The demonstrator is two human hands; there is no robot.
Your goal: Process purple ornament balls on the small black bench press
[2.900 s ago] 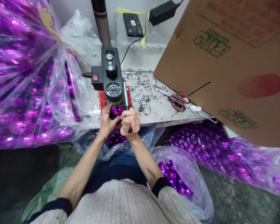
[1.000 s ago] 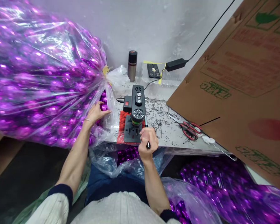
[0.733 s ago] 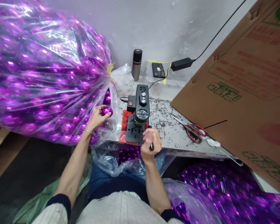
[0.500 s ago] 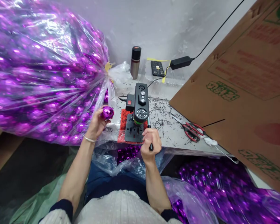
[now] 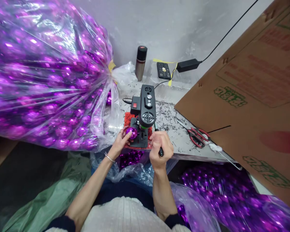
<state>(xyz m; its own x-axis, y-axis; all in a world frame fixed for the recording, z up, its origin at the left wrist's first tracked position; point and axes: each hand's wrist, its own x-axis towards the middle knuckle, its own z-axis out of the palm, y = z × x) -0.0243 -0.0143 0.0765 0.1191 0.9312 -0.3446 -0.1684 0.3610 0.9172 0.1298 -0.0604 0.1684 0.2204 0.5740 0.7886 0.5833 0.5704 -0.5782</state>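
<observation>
A shiny purple faceted ball is pinched in the fingers of my left hand. It is over the left part of the black base plate of a small black drill press, beside the underside of its head. Whether the ball touches the plate I cannot tell. My right hand is wrapped round the black-gripped lever on the press's right side. The tool under the head is mostly hidden. Beneath the base lies a red mat.
A tied clear bag of purple balls fills the left. Red-handled scissors lie right, before a large cardboard box. A flask, a phone and a power adapter are behind. Black shavings litter the bench.
My left hand has brought the ball rightward and nearer, from beside the big bag to the press's base plate. My right hand stays on the lever, slightly farther right.
</observation>
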